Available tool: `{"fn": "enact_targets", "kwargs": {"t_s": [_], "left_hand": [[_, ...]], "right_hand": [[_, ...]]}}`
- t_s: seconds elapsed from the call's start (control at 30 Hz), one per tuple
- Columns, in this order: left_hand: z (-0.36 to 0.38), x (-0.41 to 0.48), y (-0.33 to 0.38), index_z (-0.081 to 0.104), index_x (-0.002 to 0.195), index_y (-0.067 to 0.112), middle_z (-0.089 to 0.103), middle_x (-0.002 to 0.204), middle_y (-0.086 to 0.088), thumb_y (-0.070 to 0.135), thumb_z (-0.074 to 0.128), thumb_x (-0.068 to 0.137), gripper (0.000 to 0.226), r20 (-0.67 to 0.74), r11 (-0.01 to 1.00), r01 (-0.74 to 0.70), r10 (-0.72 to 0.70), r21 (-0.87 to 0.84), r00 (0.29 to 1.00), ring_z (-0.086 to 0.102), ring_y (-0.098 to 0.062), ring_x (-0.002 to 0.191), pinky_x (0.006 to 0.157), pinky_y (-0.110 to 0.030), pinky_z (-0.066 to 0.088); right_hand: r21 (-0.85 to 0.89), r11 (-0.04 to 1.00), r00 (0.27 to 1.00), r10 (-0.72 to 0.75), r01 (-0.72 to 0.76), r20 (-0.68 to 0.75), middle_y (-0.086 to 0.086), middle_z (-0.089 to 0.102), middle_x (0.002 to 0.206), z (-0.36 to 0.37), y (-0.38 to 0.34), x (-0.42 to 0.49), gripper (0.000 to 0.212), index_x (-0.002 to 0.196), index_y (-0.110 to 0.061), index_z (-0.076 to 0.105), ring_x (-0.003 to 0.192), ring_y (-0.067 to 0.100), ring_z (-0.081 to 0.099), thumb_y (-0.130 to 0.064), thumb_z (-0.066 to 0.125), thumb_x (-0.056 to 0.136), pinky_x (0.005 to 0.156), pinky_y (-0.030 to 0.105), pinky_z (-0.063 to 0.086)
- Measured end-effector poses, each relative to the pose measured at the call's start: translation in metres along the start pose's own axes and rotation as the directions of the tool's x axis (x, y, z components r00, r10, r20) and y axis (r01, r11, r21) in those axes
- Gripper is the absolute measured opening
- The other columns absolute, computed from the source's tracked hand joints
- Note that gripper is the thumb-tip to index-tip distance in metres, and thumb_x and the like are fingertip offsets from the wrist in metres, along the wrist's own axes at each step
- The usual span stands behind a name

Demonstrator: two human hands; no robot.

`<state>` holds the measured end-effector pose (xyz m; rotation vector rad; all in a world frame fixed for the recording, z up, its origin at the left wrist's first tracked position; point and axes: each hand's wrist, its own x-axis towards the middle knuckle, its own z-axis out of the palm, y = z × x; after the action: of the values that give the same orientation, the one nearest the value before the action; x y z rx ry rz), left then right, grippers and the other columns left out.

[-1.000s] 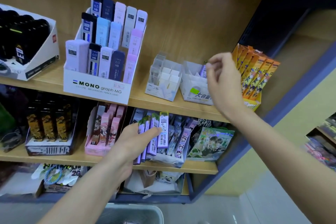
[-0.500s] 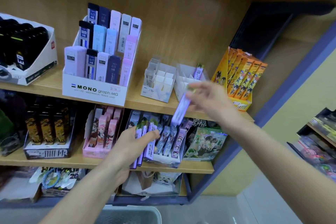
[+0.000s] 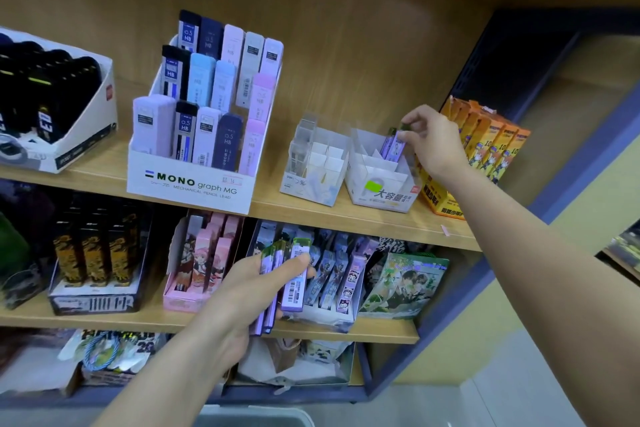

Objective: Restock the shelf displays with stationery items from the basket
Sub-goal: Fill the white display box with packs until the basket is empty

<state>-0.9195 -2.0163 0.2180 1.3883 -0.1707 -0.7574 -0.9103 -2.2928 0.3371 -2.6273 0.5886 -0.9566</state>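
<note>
My left hand [image 3: 249, 282] grips a bunch of several slim purple lead packs [image 3: 293, 279] in front of the middle shelf. My right hand [image 3: 431, 140] pinches the green top of one purple pack [image 3: 393, 146], which stands in a back compartment of the white divided display box [image 3: 375, 192] on the upper shelf. Beside that box on the left stands a second white divided box [image 3: 311, 184], holding only clear cases at its left. The pale rim of the basket [image 3: 256, 418] shows at the bottom edge.
A MONO graph MG lead display [image 3: 194, 180] stands left of the white boxes, an orange carton display [image 3: 485, 149] to their right. The middle shelf holds pink, black-and-gold and illustrated pack displays. A dark blue shelf post [image 3: 571, 184] runs down the right.
My right hand carried one purple pack from near my left hand up into the white box's back compartment. My left hand stayed in place with the rest.
</note>
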Motion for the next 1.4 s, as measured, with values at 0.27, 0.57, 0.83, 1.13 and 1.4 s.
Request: {"fn": "enact_targets", "kwargs": {"t_s": [0.27,0.57,0.83,1.13,1.4], "left_hand": [[-0.001,0.004,-0.001,0.067,0.085,0.017,0.069,0.061,0.007,0.035,0.069,0.082,0.018,0.017,0.999,-0.007,0.008,-0.043,1.0,0.06,-0.005,0.048,0.047,-0.017,0.045],[0.002,-0.002,0.004,0.067,0.077,0.021,0.07,0.078,0.004,0.037,0.075,0.075,0.018,0.012,0.998,-0.064,0.064,0.004,0.998,0.059,-0.015,0.072,0.058,-0.024,0.045],[0.003,-0.01,0.003,0.067,0.078,0.02,0.064,0.066,0.001,0.036,0.072,0.077,0.017,0.067,0.98,-0.161,0.154,0.115,0.986,0.054,-0.014,0.06,0.051,-0.025,0.042],[-0.005,-0.009,0.005,0.046,0.09,0.004,0.045,0.047,-0.005,0.022,0.046,0.099,0.02,0.136,0.994,0.105,-0.101,-0.02,0.986,0.034,-0.013,0.037,0.039,-0.021,0.029],[-0.005,-0.006,-0.001,0.058,0.097,-0.004,0.054,0.062,-0.01,0.011,0.053,0.095,0.016,0.124,0.98,0.093,-0.072,-0.177,0.99,0.049,-0.013,0.042,0.04,-0.019,0.044]], "right_hand": [[-0.149,0.988,0.998,-0.04,0.034,-0.039,0.009,0.055,0.112,0.008,0.01,0.004,0.028,0.112,-0.01,0.062,0.096,0.021,0.055,-0.015,0.068,0.086,0.082,0.033,0.046],[0.217,0.951,0.976,-0.209,0.218,-0.062,-0.01,0.055,0.068,-0.002,-0.059,-0.093,0.006,0.09,-0.024,0.051,0.059,0.01,0.056,-0.023,0.052,0.096,0.058,0.03,0.044],[0.385,0.85,0.751,0.02,-0.361,0.66,0.004,0.062,0.078,0.012,-0.083,-0.145,0.01,0.098,-0.009,0.06,0.059,0.007,0.062,-0.014,0.063,0.09,0.053,0.02,0.055],[0.387,0.922,0.991,0.051,0.001,-0.123,-0.005,0.06,0.079,-0.042,-0.059,-0.075,0.01,0.096,-0.014,0.055,0.069,0.018,0.064,-0.008,0.06,0.091,0.06,0.022,0.053],[-0.011,0.998,0.983,-0.065,0.064,-0.17,0.002,0.06,0.095,-0.015,-0.013,-0.011,0.012,0.103,-0.01,0.058,0.088,0.018,0.057,-0.01,0.058,0.091,0.082,0.038,0.049]]}}
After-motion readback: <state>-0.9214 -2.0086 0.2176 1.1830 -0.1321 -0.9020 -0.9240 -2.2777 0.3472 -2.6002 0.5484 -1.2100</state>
